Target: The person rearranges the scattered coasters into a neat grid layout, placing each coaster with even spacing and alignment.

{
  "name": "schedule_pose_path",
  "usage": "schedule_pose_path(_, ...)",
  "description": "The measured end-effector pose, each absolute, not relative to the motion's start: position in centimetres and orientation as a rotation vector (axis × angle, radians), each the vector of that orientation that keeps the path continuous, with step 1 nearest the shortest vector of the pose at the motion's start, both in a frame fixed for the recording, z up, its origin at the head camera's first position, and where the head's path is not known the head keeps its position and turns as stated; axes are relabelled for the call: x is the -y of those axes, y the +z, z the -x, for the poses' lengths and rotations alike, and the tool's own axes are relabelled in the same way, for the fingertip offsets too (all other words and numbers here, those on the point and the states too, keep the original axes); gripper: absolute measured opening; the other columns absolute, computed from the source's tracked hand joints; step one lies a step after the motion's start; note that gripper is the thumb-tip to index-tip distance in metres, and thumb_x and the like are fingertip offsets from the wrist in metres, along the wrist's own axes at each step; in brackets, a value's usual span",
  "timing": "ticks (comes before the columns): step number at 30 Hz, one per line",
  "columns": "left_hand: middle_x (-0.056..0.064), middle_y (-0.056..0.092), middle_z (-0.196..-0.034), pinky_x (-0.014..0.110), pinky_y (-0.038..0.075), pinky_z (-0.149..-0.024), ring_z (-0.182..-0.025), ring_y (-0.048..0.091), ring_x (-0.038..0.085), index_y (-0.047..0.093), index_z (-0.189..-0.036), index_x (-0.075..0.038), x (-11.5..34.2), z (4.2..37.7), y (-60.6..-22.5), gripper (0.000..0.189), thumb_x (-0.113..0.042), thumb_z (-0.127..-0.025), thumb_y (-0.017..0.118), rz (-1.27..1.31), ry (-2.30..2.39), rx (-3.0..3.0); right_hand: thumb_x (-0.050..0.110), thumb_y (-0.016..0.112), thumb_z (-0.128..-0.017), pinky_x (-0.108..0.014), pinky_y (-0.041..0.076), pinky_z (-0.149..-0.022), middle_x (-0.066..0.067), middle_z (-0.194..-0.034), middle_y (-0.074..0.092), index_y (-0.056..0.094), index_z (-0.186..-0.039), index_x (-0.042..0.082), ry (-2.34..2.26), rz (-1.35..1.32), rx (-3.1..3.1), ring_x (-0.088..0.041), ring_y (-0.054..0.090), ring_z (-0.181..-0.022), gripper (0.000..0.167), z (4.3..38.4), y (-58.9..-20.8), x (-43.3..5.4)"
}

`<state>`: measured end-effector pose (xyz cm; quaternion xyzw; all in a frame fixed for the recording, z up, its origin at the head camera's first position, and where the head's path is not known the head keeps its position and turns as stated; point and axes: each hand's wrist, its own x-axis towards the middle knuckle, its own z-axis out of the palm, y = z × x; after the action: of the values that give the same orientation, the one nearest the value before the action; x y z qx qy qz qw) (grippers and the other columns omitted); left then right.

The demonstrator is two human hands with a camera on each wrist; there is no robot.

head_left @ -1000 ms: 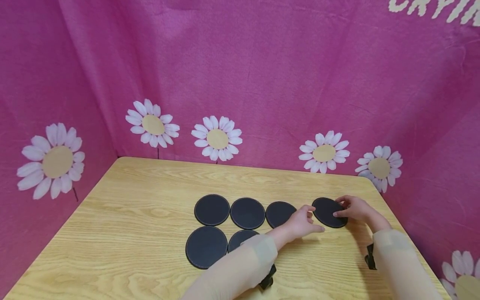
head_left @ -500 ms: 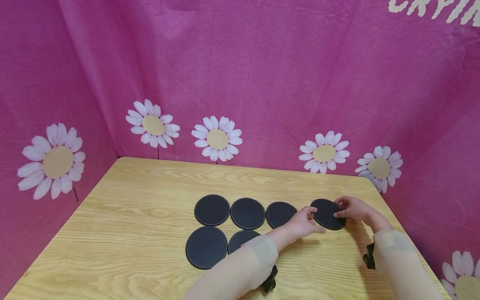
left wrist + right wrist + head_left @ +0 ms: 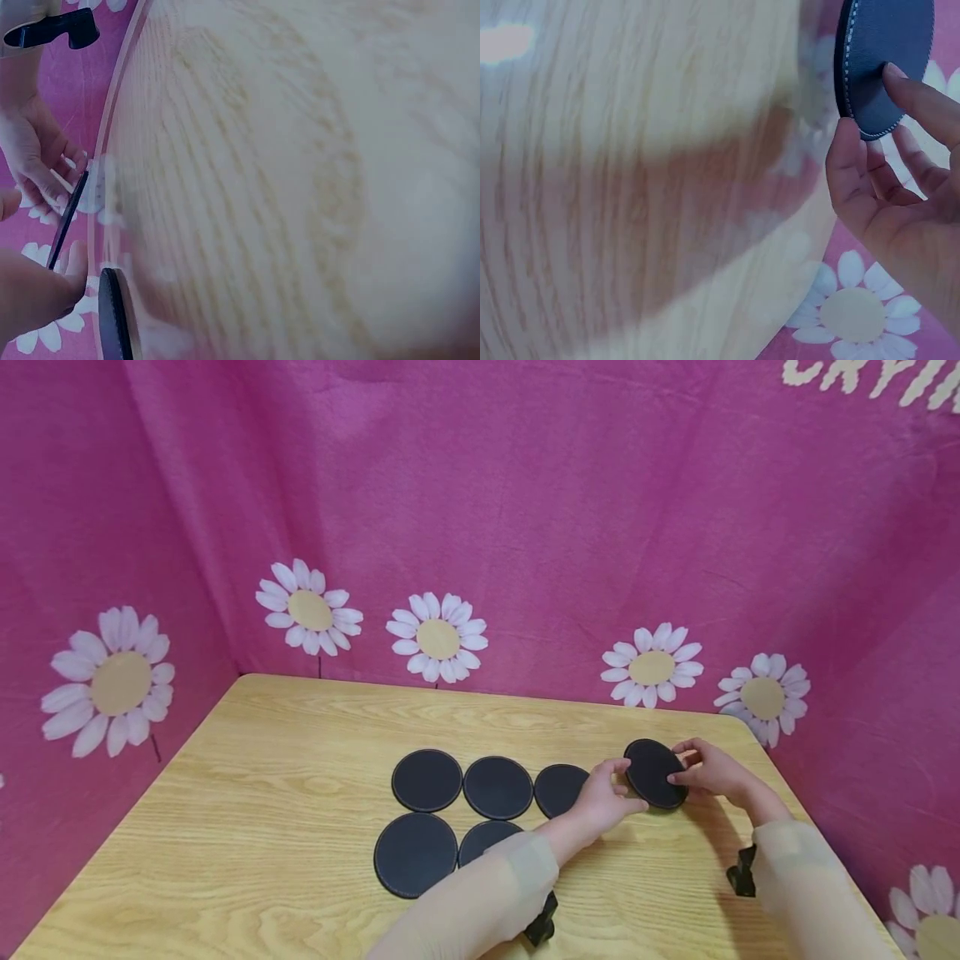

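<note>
In the head view my right hand [image 3: 712, 772] pinches a round black coaster [image 3: 654, 774] by its right edge, thumb on its face. The coaster is tilted up from the table. White stitching along its rim shows in the right wrist view, where the coaster [image 3: 892, 60] stands above the hand [image 3: 907, 202]. My left hand [image 3: 603, 797] is at the coaster's left side, thumb and fingers spread apart, fingertips right at the edge. In the left wrist view the coaster [image 3: 67, 217] appears edge-on between the two hands.
Several more black coasters lie flat on the wooden table [image 3: 262, 827]: a back row with a left coaster [image 3: 427, 781], a middle coaster [image 3: 498, 787] and a right coaster [image 3: 561, 790]. In front are a coaster [image 3: 415, 855] and one partly hidden by my left sleeve [image 3: 480, 893]. Pink flowered cloth [image 3: 525, 510] surrounds the table.
My right hand has raised and tilted the coaster more steeply, slightly away from me and to the left. My left hand has moved slightly up, keeping near the coaster's edge.
</note>
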<state>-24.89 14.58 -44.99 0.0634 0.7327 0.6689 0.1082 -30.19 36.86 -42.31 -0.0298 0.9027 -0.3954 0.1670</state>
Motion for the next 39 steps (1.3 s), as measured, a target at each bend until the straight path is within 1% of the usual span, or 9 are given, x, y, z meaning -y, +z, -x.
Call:
schedule_pose_path(3, -0.003, 0.052, -0.119, 0.020, 0.048, -0.069, -0.092, 0.059, 0.014, 0.055, -0.126, -0.019, -14.4, 25.0, -44.7, 0.059, -0.003, -0.075, 0.078, -0.179, 2.003, -2.221, 0.013, 0.070, -0.085, -0.036, 0.056, -0.066, -0.023, -0.105, 0.044, 0.029, -0.132, -0.005, -1.171, 0.115, -2.558, -0.021, 0.057, -0.073, 0.065, 30.3, -41.9, -36.4)
schedule_pose_path(8, 0.000, 0.051, -0.115, 0.017, 0.047, -0.066, -0.089, 0.060, 0.016, 0.054, -0.127, -0.018, -13.9, 25.2, -44.3, 0.061, 0.001, -0.074, 0.077, -0.205, 2.077, -2.300, 0.015, 0.070, -0.085, -0.041, 0.056, -0.072, -0.025, -0.108, 0.043, 0.028, -0.134, -0.001, -1.193, 0.171, -2.543, -0.022, 0.059, -0.077, 0.066, 30.3, -41.2, -35.6)
schedule_pose_path(12, 0.000, 0.052, -0.112, 0.015, 0.047, -0.066, -0.086, 0.061, 0.017, 0.055, -0.127, -0.013, -13.6, 25.5, -44.1, 0.060, 0.003, -0.073, 0.076, -0.204, 2.137, -2.355, 0.016, 0.070, -0.085, -0.043, 0.056, -0.072, -0.024, -0.106, 0.044, 0.028, -0.135, 0.000, -1.212, 0.213, -2.534, -0.022, 0.060, -0.078, 0.067, 30.1, -40.6, -35.0)
schedule_pose_path(17, 0.005, 0.054, -0.108, 0.012, 0.045, -0.062, -0.077, 0.062, 0.019, 0.059, -0.121, -0.007, -13.2, 25.7, -43.6, 0.057, 0.006, -0.069, 0.077, -0.178, 2.165, -2.461, 0.019, 0.071, -0.085, -0.044, 0.056, -0.072, -0.022, -0.104, 0.043, 0.029, -0.135, 0.001, -1.231, 0.238, -2.530, -0.022, 0.060, -0.079, 0.068, 29.8, -39.9, -34.2)
schedule_pose_path(20, 0.005, 0.054, -0.107, 0.012, 0.045, -0.061, -0.074, 0.062, 0.020, 0.060, -0.121, -0.005, -12.8, 25.9, -43.3, 0.056, 0.008, -0.068, 0.076, -0.181, 2.172, -2.490, 0.020, 0.071, -0.084, -0.044, 0.056, -0.073, -0.020, -0.102, 0.043, 0.030, -0.134, 0.001, -1.238, 0.231, -2.537, -0.021, 0.059, -0.078, 0.068, 29.6, -39.4, -33.7)
schedule_pose_path(26, 0.005, 0.054, -0.106, 0.013, 0.044, -0.059, -0.069, 0.058, 0.014, 0.060, -0.120, -0.006, -11.9, 26.0, -42.6, 0.055, 0.009, -0.069, 0.075, -0.205, 2.181, -2.529, 0.018, 0.071, -0.085, -0.042, 0.057, -0.071, -0.019, -0.100, 0.043, 0.029, -0.134, 0.000, -1.284, 0.200, -2.548, -0.019, 0.060, -0.076, 0.067, 28.7, -38.5, -32.2)
schedule_pose_path(31, 0.003, 0.054, -0.100, 0.014, 0.043, -0.057, -0.064, 0.053, 0.007, 0.060, -0.118, -0.005, -11.3, 25.9, -41.9, 0.055, 0.008, -0.067, 0.075, -0.221, 2.189, -2.575, 0.014, 0.071, -0.085, -0.040, 0.057, -0.069, -0.019, -0.100, 0.043, 0.028, -0.133, 0.000, -1.335, 0.162, -2.552, -0.019, 0.061, -0.075, 0.066, 28.0, -37.8, -31.3)
schedule_pose_path(35, 0.003, 0.053, -0.098, 0.014, 0.043, -0.057, -0.061, 0.048, 0.000, 0.062, -0.118, -0.005, -10.9, 25.8, -41.3, 0.054, 0.009, -0.066, 0.074, -0.219, 2.180, -2.596, 0.014, 0.072, -0.084, -0.040, 0.057, -0.068, -0.020, -0.099, 0.043, 0.028, -0.133, 0.000, -1.360, 0.172, -2.560, -0.019, 0.061, -0.074, 0.068, 27.6, -37.3, -30.8)
schedule_pose_path(39, 0.001, 0.052, -0.096, 0.013, 0.042, -0.057, -0.059, 0.046, -0.002, 0.063, -0.117, -0.007, -10.5, 25.6, -40.7, 0.054, 0.008, -0.066, 0.073, -0.224, 2.146, -2.614, 0.015, 0.072, -0.084, -0.040, 0.057, -0.067, -0.021, -0.099, 0.044, 0.028, -0.133, 0.000, -1.365, 0.193, -2.583, -0.018, 0.061, -0.074, 0.068, 27.1, -36.8, -30.5)
